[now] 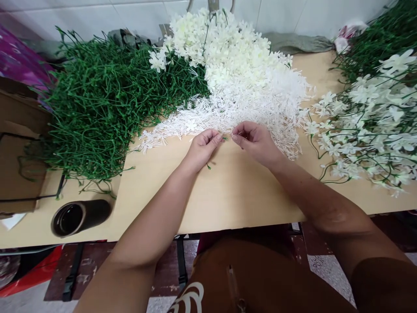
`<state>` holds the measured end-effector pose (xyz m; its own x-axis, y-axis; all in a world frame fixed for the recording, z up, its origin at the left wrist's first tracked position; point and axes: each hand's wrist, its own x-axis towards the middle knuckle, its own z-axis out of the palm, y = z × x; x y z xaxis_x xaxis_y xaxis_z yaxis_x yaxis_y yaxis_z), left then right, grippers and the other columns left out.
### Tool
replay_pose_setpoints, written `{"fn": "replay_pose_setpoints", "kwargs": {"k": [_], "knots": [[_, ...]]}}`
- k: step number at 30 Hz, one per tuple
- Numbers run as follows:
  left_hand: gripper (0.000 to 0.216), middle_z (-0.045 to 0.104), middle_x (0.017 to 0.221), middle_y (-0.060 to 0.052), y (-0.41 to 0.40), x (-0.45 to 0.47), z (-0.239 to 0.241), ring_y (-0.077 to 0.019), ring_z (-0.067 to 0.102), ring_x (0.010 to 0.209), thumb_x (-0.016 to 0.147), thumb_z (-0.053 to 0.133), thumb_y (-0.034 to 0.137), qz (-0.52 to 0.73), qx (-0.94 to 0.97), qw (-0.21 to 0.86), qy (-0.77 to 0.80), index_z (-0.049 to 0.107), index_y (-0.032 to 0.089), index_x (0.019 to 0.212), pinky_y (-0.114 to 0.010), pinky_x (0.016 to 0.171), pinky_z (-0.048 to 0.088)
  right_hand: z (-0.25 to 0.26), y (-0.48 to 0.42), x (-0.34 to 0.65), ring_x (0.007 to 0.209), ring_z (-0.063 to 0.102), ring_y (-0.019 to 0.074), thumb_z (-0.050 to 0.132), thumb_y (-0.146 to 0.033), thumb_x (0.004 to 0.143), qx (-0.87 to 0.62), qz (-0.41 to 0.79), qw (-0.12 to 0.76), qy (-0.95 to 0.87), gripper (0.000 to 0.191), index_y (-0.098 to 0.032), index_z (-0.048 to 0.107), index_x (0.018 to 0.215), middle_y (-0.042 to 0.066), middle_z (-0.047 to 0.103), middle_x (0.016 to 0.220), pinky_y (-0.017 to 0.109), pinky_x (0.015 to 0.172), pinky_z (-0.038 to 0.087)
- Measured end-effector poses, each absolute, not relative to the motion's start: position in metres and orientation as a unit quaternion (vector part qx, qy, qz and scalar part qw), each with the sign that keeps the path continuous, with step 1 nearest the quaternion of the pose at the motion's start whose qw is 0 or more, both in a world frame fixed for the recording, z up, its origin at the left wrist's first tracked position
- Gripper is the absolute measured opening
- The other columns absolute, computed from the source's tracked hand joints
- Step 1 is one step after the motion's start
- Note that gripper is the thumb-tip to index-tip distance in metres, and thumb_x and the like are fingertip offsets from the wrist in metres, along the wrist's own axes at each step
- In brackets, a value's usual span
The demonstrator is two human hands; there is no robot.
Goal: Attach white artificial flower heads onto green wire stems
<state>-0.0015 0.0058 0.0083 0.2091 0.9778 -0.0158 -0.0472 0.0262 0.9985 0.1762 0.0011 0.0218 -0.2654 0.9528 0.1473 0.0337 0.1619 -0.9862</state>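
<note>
White wall tiles (140, 19) are seen behind a pale tabletop (208, 204) in the head view, with a cardboard box (19, 174) and a dark cup (97, 213) placed toward its left end. Green stems (100, 95) are heaped on the left; white flowers (237, 48) are piled at the back, above a spread of thin white sticks (267, 108). More stemmed blossoms (368, 113) are laid out on the right. Between the two hands, a short green stem (225, 138) is pinched by the left hand (206, 145), thumb pressed to the curled forefinger, its tip protruding. Thumb and forefinger are also brought together on the right hand (256, 140), just beside that tip; whether anything is gripped there cannot be told at this size. Both hands are held near the sticks' front edge.
</note>
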Motion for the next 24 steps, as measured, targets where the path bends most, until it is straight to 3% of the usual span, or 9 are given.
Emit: {"fn": "replay_pose_setpoints", "kwargs": {"k": [8,14,24], "knots": [[0.047,0.047,0.055,0.005,0.002,0.002,0.009,-0.0091,0.040,0.054,0.066,0.080,0.059,0.442,0.517,0.583,0.445,0.057,0.019,0.070,-0.024,0.054,0.034,0.020,0.002,0.176,0.060,0.050,0.0084,0.077,-0.058,0.074,-0.397,0.528,0.456,-0.596,0.046,-0.018,0.055,0.077,-0.001,0.058,0.069,0.025,0.055,0.043],[0.034,0.050,0.057,0.004,0.003,0.002,0.007,-0.0103,0.043,0.056,0.076,0.076,0.048,0.454,0.516,0.555,0.468,0.059,0.019,0.069,-0.024,0.056,0.038,0.019,0.002,0.176,0.063,0.050,0.0100,0.078,-0.053,0.074,-0.427,0.495,0.457,-0.604,0.040,-0.020,0.055,0.077,-0.002,0.055,0.068,0.027,0.059,0.044],[0.006,0.061,0.083,-0.003,0.016,-0.013,-0.002,-0.0159,0.057,0.080,0.081,0.062,0.019,0.521,0.593,0.304,0.534,0.066,0.019,0.076,-0.027,0.073,0.043,0.023,0.011,0.186,0.059,0.053,0.0088,0.071,-0.027,0.065,-0.476,0.510,0.484,-0.528,0.017,-0.019,0.056,0.067,-0.004,0.056,0.061,0.023,0.055,0.046]]}}
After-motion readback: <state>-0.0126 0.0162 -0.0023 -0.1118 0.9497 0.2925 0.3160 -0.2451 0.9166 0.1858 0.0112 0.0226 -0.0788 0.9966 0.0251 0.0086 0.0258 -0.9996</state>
